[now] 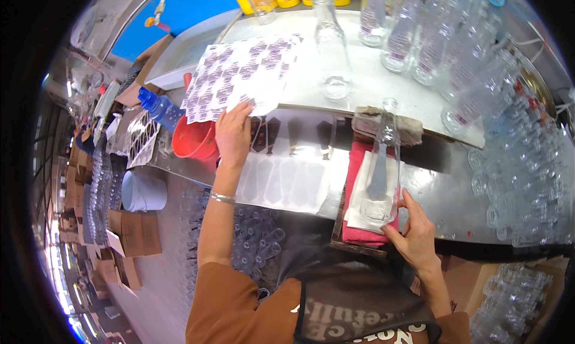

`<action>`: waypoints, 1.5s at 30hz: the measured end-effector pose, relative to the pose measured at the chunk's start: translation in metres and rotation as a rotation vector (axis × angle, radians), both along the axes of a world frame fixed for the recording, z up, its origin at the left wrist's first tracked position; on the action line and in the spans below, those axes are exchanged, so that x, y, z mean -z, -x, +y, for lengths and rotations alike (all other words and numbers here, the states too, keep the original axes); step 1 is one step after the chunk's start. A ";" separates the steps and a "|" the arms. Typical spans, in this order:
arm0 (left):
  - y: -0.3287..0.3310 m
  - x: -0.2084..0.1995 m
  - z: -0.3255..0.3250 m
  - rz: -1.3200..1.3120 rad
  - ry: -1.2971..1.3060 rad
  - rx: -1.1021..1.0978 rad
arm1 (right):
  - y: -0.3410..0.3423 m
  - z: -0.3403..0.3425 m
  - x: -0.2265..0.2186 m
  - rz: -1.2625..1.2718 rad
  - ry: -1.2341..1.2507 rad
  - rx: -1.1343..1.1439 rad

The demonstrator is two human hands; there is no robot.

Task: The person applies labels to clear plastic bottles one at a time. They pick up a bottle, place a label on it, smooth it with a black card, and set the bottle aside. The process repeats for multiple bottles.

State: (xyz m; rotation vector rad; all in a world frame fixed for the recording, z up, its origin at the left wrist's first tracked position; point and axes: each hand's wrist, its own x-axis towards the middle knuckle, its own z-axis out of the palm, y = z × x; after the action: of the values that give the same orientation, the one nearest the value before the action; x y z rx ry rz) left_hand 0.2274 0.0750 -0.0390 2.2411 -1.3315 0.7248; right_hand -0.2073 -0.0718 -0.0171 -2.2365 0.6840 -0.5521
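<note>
Here, the left grip [233, 133] is at the lower edge of a printed sheet [242, 71], fingertips close together; whether they pinch the paper, I cannot tell. The right grip [414, 233] is half open, thumb and forefinger parted at the base of a clear bottle [381, 170]; how firmly, I cannot tell. That bottle lies on white cloth [356, 209] over red cloth [359, 234], its neck across a brownish block [408, 129], while another bottle [333, 53] stands upright on the bench [371, 80]
</note>
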 end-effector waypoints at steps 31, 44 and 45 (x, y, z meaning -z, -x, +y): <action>0.225 -0.030 -0.068 0.718 -0.030 0.656 | 0.003 -0.032 0.009 -0.151 -0.415 -0.069; 0.233 -0.015 -0.062 0.893 0.042 0.629 | -0.032 -0.038 0.006 -0.110 -0.634 -0.004; 0.233 -0.015 -0.062 0.890 0.041 0.632 | -0.032 -0.038 0.007 -0.116 -0.633 -0.004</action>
State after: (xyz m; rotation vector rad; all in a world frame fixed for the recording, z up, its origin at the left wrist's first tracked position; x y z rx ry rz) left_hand -0.0056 0.0135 -0.0241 1.5920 -1.3569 -0.4251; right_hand -0.1755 -0.1094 -0.0246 -1.6035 0.6784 -0.3882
